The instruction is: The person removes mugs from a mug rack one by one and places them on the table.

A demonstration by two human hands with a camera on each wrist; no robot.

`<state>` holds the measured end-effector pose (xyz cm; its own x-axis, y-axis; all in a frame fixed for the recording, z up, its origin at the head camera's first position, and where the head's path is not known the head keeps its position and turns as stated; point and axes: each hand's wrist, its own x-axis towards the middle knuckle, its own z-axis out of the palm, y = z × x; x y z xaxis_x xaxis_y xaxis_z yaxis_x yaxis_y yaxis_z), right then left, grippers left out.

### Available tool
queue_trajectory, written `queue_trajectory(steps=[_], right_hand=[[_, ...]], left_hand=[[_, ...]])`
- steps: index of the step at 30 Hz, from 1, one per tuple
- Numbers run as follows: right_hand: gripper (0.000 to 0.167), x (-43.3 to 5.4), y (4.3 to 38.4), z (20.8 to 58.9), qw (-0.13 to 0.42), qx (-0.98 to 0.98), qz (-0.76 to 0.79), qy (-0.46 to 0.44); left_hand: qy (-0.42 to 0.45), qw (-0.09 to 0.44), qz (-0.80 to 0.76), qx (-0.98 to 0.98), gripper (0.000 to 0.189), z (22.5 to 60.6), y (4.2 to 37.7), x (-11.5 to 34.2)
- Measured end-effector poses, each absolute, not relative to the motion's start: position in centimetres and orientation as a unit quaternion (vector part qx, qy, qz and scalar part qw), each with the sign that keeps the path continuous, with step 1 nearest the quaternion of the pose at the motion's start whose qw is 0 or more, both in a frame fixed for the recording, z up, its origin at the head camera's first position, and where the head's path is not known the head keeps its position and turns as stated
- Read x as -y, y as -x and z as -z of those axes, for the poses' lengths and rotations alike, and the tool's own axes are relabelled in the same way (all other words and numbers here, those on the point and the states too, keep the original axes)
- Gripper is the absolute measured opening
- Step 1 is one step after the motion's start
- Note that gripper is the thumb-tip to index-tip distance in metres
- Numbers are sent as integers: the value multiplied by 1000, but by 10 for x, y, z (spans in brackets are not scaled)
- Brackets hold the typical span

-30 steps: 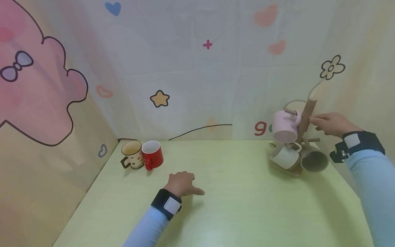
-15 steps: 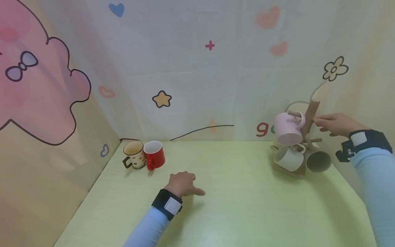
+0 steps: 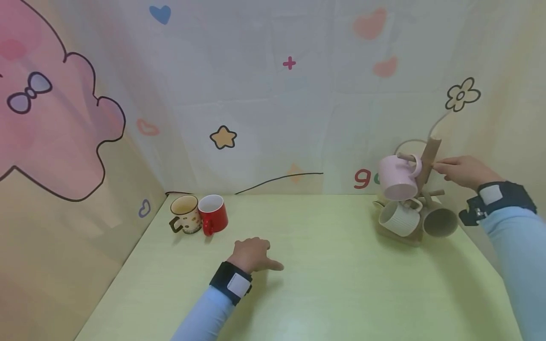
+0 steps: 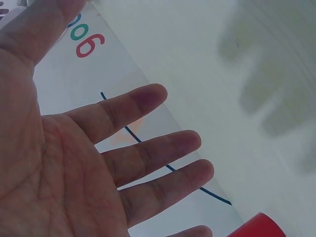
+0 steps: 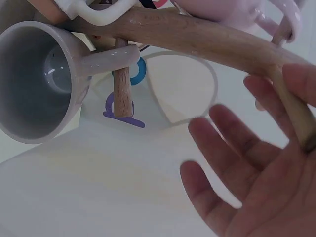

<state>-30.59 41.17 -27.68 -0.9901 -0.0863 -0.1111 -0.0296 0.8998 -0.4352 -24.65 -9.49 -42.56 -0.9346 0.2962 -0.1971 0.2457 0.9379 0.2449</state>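
I see the wooden mug rack [image 3: 427,165] at the far right part of the pale green tabletop [image 3: 315,265], near the back wall [image 3: 264,104]. Its long axis is the post, which goes upward and, in the head view, slants to the right at the top. The right hand [image 3: 464,171] pinches a wooden peg [image 5: 296,109] of this rack between thumb and forefinger; the peg points into the palm, and the other fingers are loosely extended. On the opposite side, the glossy pink mug [image 3: 396,177] hangs by its handle, with the bottom end tipped toward the viewer. Lower hang the white ribbed mug [image 3: 398,219], tilted, and the smooth grey mug [image 3: 439,223], whose round mouth faces the camera. The left hand [image 3: 251,254] is relaxed over the table, fingers spread, gripping nothing. Behind it, near the left edge, stand upright the shiny red mug [image 3: 214,215] and the cream patterned mug [image 3: 187,218], just beside each other; their handles point toward the viewer, the cream one's also leftward. Between these two and the rack I have a wide stretch of flat tabletop.
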Motion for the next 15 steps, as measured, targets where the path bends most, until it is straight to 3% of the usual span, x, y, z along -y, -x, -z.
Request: queue_trajectory(steps=[6,12,15], right_hand=[[77,-400,294,278,-19,-988,153,-4],[54,-367,283,272,-195,-975,92,-55],[50,-350,282,266,-224,-970,74,-58]], left_hand=[[-140,118,-113,-977,65,425,246,93],[-145,115,-114,-976,65,425,245,92],[-147,116,-114,-976,65,424,244,91]])
